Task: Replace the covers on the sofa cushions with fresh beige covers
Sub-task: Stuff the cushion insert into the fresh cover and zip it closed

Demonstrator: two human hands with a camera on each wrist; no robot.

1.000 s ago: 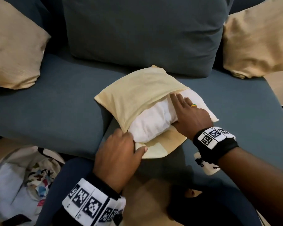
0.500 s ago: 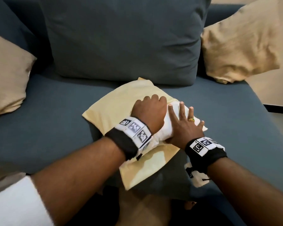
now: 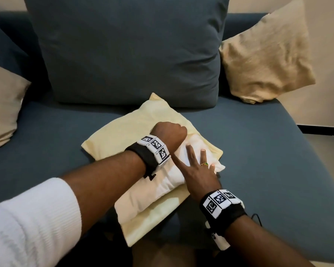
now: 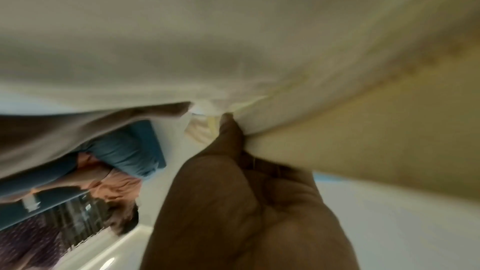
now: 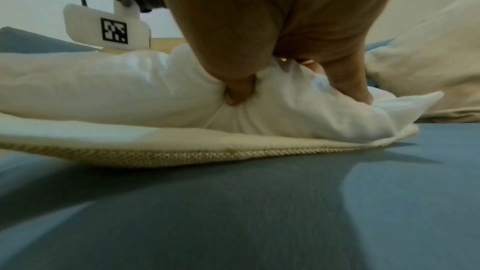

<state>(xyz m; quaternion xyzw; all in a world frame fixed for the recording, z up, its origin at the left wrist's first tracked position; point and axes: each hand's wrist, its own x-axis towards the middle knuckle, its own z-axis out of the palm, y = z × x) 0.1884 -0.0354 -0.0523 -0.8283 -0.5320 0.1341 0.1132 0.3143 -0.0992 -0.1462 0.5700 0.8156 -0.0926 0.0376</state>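
A pale beige cover [image 3: 131, 128] lies on the blue sofa seat [image 3: 268, 151] with a white cushion insert [image 3: 162, 189] partly inside it. My left hand [image 3: 170, 133] reaches across the insert, its fingers tucked under the cover's top layer at the opening. In the left wrist view my left hand [image 4: 246, 192] grips the beige cover [image 4: 402, 130] by its edge. My right hand [image 3: 197, 166] lies flat on the insert's right end with fingers spread. From the right wrist, my right hand [image 5: 285, 28] presses thumb and fingers into the insert [image 5: 103, 89], which lies on the cover's bottom layer [image 5: 182, 151].
A large blue back cushion [image 3: 123, 51] stands right behind the cover. A crumpled beige cushion [image 3: 264, 60] leans in the right corner and another beige cushion [image 3: 2, 105] sits at the left. The seat's front edge is under my forearms.
My left hand left the insert's near end, crossed over to the cover's opening and slid its fingers under the top layer. My right hand spread its fingers on the insert.
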